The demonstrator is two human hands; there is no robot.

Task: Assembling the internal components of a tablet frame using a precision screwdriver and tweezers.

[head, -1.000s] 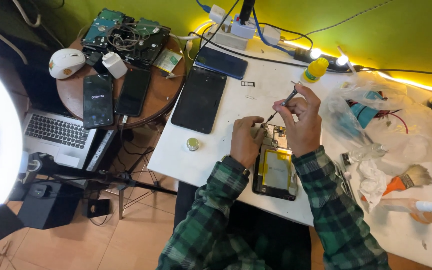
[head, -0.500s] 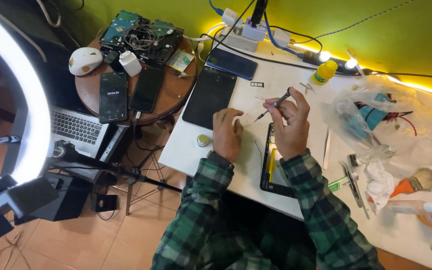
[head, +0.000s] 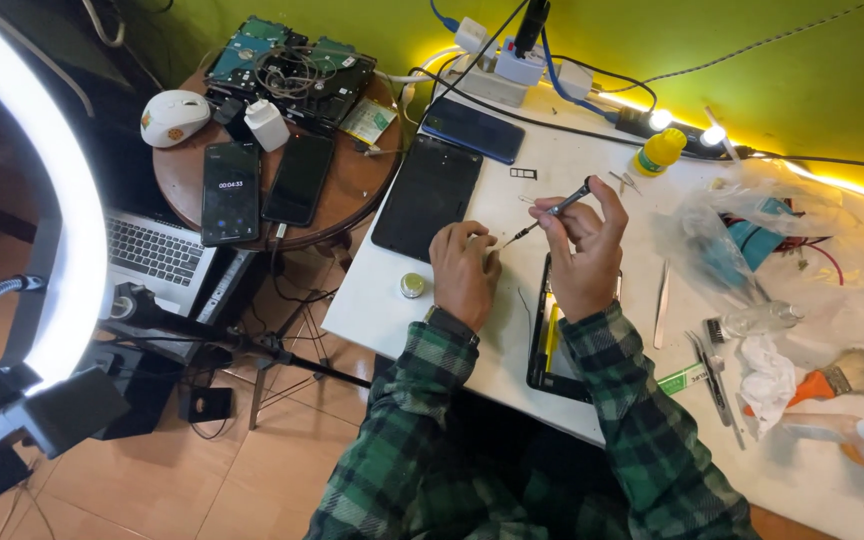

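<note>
Change: both hands are lifting slightly off the opened tablet (head: 558,340).
Right hand (head: 582,250): pinching a screwdriver (head: 552,212).
Left hand (head: 464,268): curling near its tip; holding anything, unclear.
Progress: tablet lying open on white table (head: 392,300), seemingly mid-repair.

bright, even | ring light (head: 47,200) glares left | sharp | edges bowed

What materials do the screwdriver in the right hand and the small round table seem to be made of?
Screwdriver: thin metal shaft with a grey sheen and a dark handle, probably plastic or metal. Round table: brown wood or wood veneer, smooth with a slight shine.
</note>
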